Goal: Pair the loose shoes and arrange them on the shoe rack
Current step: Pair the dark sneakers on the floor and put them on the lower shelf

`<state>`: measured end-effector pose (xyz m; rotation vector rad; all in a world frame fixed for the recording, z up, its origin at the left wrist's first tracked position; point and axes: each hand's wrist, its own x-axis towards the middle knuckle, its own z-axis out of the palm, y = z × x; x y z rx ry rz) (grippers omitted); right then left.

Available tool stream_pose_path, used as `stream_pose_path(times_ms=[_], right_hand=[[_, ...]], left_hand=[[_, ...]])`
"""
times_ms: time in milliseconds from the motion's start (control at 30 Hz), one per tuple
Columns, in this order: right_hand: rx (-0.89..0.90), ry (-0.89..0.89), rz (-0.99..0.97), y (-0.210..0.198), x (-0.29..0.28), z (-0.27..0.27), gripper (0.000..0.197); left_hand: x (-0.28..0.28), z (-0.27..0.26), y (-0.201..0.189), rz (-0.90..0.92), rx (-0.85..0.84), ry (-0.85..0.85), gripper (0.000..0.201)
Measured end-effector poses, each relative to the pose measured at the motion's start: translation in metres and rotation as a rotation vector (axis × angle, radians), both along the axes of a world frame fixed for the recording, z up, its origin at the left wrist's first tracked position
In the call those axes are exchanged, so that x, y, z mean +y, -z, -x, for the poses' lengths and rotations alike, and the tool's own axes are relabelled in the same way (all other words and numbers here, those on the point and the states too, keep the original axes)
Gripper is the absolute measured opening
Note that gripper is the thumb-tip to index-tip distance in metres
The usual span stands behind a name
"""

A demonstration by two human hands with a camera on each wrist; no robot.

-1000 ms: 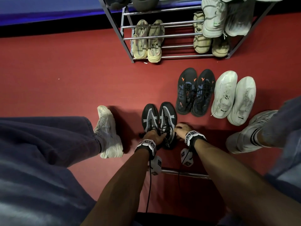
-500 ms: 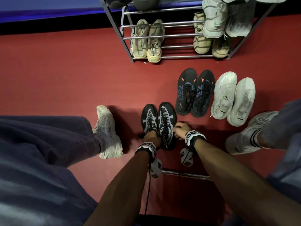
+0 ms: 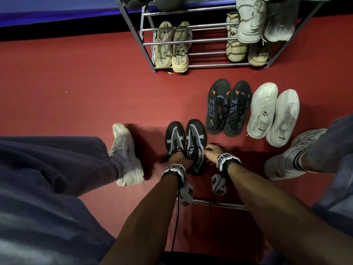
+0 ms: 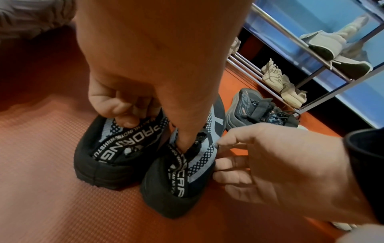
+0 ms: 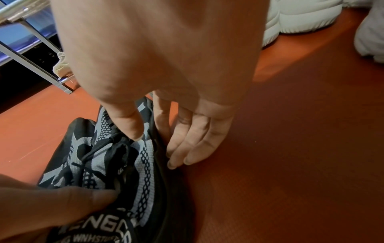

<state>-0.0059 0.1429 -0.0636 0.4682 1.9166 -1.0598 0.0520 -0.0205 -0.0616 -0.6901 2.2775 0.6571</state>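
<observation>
A pair of black-and-grey mesh shoes (image 3: 195, 134) stands side by side on the red floor between my feet. My left hand (image 3: 178, 159) grips both at the heels, with curled fingers (image 4: 124, 118) hooked into the left shoe's collar and one finger inside the right shoe (image 4: 199, 164). My right hand (image 3: 212, 151) rests against the right shoe's outer side (image 5: 135, 164), thumb on the mesh upper and fingers (image 5: 187, 148) straight down to the floor. The metal shoe rack (image 3: 191, 41) stands ahead.
A dark pair marked 750 (image 3: 228, 108) and a white pair (image 3: 273, 113) stand on the floor before the rack. Tan pairs (image 3: 172, 44) sit on its bottom shelf and pale shoes (image 3: 265, 20) higher up. My feet (image 3: 126, 155) flank the hands. A loose metal bar (image 3: 219, 203) lies near me.
My left hand has shifted slightly on the heels of the black-and-grey pair. The shoes and my right hand stay where they were.
</observation>
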Motion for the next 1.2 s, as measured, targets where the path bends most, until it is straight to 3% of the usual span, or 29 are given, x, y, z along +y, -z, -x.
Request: stream_pose_path(times_ms=[400,533,767,900,1033,1200], right_hand=[[-0.037,-0.019,-0.05,0.008,0.002,0.0,0.02],[-0.047,-0.029,-0.051,0.01,0.004,0.001,0.02],[-0.019,-0.076,-0.057,0.015,0.002,0.002,0.023],[-0.008,-0.083,-0.067,0.016,0.0,0.001,0.025],[-0.012,-0.08,-0.068,0.021,0.001,0.0,0.025],[0.002,-0.083,-0.086,0.018,-0.001,0.0,0.022]], left_hand=[[0.01,0.002,0.004,0.107,-0.038,0.035,0.073],[0.003,0.005,0.008,0.073,-0.02,0.037,0.057],[-0.009,0.001,0.011,-0.032,0.015,0.042,0.054],[-0.014,-0.004,0.008,-0.146,0.065,-0.029,0.042],[-0.016,-0.009,0.005,-0.216,0.046,-0.046,0.05],[-0.004,-0.005,0.004,-0.088,0.004,-0.027,0.078]])
